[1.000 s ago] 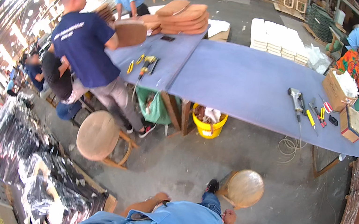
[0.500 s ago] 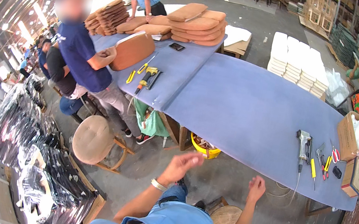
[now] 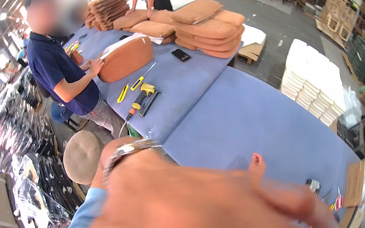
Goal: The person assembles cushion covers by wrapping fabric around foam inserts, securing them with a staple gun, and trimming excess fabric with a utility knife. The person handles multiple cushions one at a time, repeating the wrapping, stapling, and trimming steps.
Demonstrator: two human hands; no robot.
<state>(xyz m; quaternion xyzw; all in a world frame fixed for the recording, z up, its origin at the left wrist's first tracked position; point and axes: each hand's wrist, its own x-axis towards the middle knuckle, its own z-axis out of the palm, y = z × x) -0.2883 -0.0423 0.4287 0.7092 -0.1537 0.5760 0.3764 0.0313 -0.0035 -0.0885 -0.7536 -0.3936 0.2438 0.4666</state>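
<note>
Currently, the person's left hand (image 3: 219,212) looms large across the lower foreground, its fingers toward the right; blur and the angle hide whether it is open or closed, and no held thing shows. Beyond it, the right hand (image 3: 257,161) shows against the near part of the blue surface (image 3: 258,122), fingers seemingly curled, though it is too small to tell if it grips anything. The silver tool (image 3: 313,185) lies at the surface's right end, partly hidden by the left hand, with scissors (image 3: 339,202) near a box (image 3: 355,184). Seemingly, the step in hand is a movement of both hands, with no handling to be made out. Touching the silver tool would call for the right hand to go farther right, and for the left hand to uncover the view. Over on the left, a co-worker (image 3: 65,65) has both hands at a brown cushion (image 3: 128,61), near a yellow nail gun (image 3: 144,93), a screwdriver (image 3: 137,82) and a cutter (image 3: 122,93).
</note>
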